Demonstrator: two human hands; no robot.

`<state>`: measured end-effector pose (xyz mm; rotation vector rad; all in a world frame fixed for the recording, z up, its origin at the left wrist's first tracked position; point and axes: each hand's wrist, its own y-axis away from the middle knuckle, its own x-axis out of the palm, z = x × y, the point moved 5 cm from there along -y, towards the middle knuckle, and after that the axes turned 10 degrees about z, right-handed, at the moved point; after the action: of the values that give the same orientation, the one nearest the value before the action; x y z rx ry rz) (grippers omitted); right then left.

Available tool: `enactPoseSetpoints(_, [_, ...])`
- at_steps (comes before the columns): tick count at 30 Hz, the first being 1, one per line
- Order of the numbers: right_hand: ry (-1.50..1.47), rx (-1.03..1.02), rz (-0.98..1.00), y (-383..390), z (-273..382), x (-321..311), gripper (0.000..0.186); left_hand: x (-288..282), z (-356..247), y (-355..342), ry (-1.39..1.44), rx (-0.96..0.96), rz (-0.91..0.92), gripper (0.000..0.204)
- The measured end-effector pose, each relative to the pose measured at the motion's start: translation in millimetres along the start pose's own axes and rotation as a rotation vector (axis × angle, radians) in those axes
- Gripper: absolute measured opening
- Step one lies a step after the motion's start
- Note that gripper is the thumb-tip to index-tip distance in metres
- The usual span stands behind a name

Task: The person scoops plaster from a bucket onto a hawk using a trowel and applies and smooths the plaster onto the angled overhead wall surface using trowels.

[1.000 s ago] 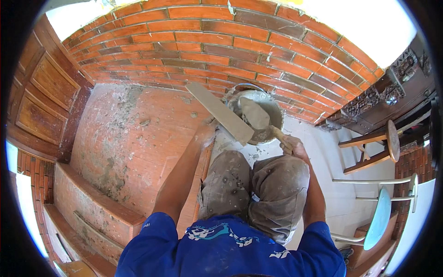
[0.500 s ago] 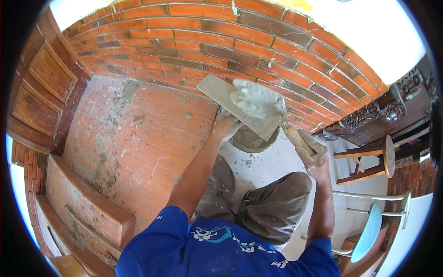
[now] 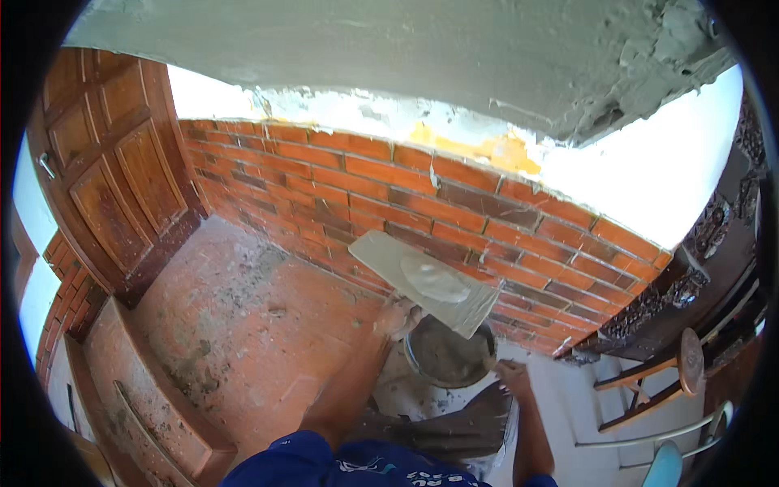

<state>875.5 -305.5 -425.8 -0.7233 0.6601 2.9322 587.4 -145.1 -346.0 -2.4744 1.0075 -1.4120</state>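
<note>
My left hand [image 3: 398, 317] is closed at the near underside of a flat rectangular plasterer's hawk [image 3: 377, 253]. A smooth mound of wet grey mortar [image 3: 432, 280] lies on the hawk's top. Below and partly behind it stands a round bucket [image 3: 408, 355] with grey mortar [image 3: 449, 351] inside. My right hand [image 3: 512, 378] is closed at the bucket's right rim, around the handle of a wooden-handled trowel [image 3: 490, 364]. The trowel's blade is out of sight, and I cannot tell whether it is in the mortar.
A brick-faced wall [image 3: 341, 174] rises ahead, with wet grey plaster [image 3: 389, 49] above it. A wooden door [image 3: 122, 174] stands at the left, by a step [image 3: 154, 406]. Mortar spatters the reddish floor [image 3: 268, 341]. A wooden stool [image 3: 690, 361] and a pale blue chair [image 3: 665, 467] are at the right.
My view has tipped up, bringing the plastered band into sight. My right hand has drawn away from the hawk to the bucket's rim. The mortar mound on the hawk looks smaller and flatter.
</note>
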Motion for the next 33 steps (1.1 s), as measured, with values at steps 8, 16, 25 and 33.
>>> enactPoseSetpoints(8, [0.261,-0.021,-0.264,-16,-1,17,0.048,166,-168,-128,-0.034,0.267,0.084,0.019])
enactPoseSetpoints(16, [0.203,-0.165,-0.439,-53,-60,20,0.041,243,-280,-154,-0.139,0.365,0.125,0.016])
enactPoseSetpoints(25, [0.109,-0.272,-0.45,-53,-55,21,0.038,320,-370,-114,-0.451,0.524,-0.001,0.013])
enactPoseSetpoints(33, [0.187,-0.232,-0.448,-63,-58,27,0.041,400,-494,-58,-0.484,0.658,-0.14,0.019])
